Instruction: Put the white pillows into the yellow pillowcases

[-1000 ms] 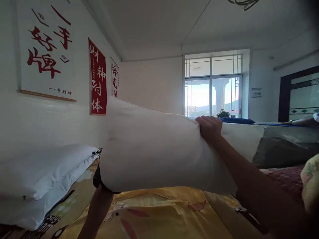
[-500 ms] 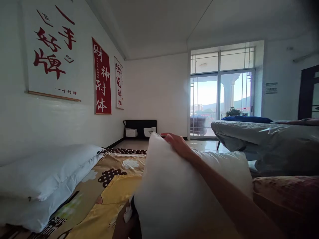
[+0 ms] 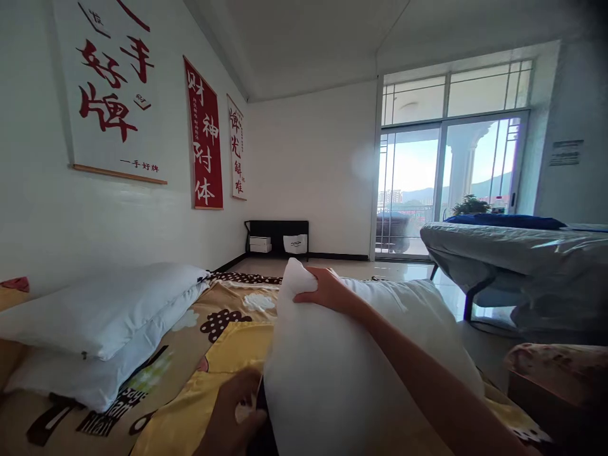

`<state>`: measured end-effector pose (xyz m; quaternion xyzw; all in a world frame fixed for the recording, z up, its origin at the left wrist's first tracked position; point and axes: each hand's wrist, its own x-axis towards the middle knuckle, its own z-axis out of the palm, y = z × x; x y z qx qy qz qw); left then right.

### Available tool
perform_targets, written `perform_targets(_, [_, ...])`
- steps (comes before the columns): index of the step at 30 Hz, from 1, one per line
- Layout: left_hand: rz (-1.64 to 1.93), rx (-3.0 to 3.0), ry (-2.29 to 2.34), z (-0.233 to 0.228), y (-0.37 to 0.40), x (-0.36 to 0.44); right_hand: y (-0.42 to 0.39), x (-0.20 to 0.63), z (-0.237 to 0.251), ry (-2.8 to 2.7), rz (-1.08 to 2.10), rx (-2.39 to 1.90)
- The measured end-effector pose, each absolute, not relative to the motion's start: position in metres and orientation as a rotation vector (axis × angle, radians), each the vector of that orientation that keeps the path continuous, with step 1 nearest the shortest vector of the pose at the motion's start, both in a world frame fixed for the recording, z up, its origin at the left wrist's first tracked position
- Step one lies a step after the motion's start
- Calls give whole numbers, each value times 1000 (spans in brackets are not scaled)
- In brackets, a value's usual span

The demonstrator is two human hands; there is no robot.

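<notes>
the white pillow (image 3: 351,373) stands on its long edge on the bed (image 3: 190,405), low in the middle of the view, its top corner up and its body leaning away toward the right. the right hand (image 3: 323,292) lies over this top corner, the fingers curled down over the edge and pinching the cloth, with the forearm running down across the pillow face to the lower right. the left hand (image 3: 235,415) is at the lower left edge of the pillow, touching it, with the fingers bent around a bit of white cloth; how firm this grip is, i cannot tell, because the hand is dark and partly cut by the frame.

under the pillow the bed carries a yellow cartoon sheet (image 3: 213,354) with brown and white shapes. to the left, well apart from the hands, 2 white pillows (image 3: 99,329) lie stacked flat, close against the wall. on this wall hang 3 scrolls with red writing: a white one (image 3: 111,95) nearest, a red one (image 3: 205,136) in the middle, and a narrow white one (image 3: 237,152) further back. at the far wall a low black shelf (image 3: 278,237) stands on the floor. to the right is a large glass door (image 3: 451,183) with bright sky behind, and before it a grey covered bed (image 3: 517,253) with a blue thing on top.
</notes>
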<state>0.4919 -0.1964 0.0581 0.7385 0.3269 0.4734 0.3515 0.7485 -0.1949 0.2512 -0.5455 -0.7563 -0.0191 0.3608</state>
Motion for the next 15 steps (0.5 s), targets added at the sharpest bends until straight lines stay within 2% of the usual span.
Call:
perform_targets(2, [1229,1885,648,79,-194,504,-200,747,250,-1949,-95,-1411])
perform_targets(5, [1025,1833,448,106,-190,531,-207,746,248,-1939,-174,-1443])
perform_targets(10, [994,1909,615,123,-188,561,-225,750,246,-1853,-366,-1400])
perform_targets(15, [1058,2108,715,132,-189,571,-272,747,241,-1803,-658,-1054])
